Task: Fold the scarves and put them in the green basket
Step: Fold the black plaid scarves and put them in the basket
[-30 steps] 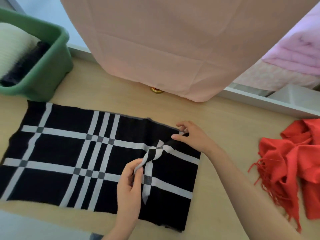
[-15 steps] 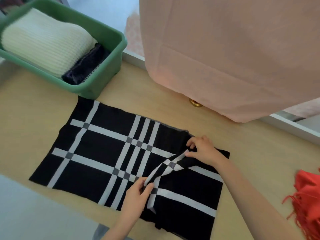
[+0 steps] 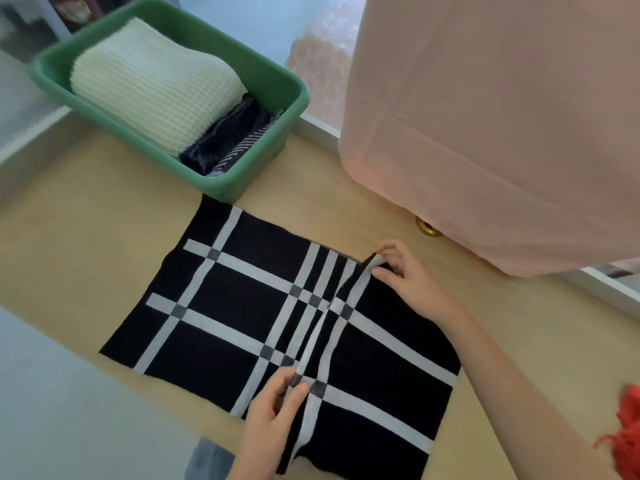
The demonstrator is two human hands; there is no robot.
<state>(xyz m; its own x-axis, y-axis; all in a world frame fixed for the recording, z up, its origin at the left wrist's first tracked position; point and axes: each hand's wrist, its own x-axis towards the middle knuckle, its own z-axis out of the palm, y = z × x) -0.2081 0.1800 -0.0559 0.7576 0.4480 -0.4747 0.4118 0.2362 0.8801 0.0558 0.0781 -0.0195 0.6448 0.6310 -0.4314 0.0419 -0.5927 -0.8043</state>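
On the table [image 3: 86, 237], left hand [image 3: 273, 414] and right hand [image 3: 405, 277] pinch the plaid scarf [image 3: 225, 299]

Black plaid scarf [image 3: 225, 327] spread, ridged mid-cloth — green basket [image 3: 289, 129] holds perhaps two scarves [image 3: 156, 84].

Bright, soft daylight, faint shadows, slight overall blur, wide-angle bending at edges.

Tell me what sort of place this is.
Probably a room in a home, perhaps a bedroom: a light wooden table, a pink cloth hanging above it, and a green basket of folded scarves beside a checked scarf.
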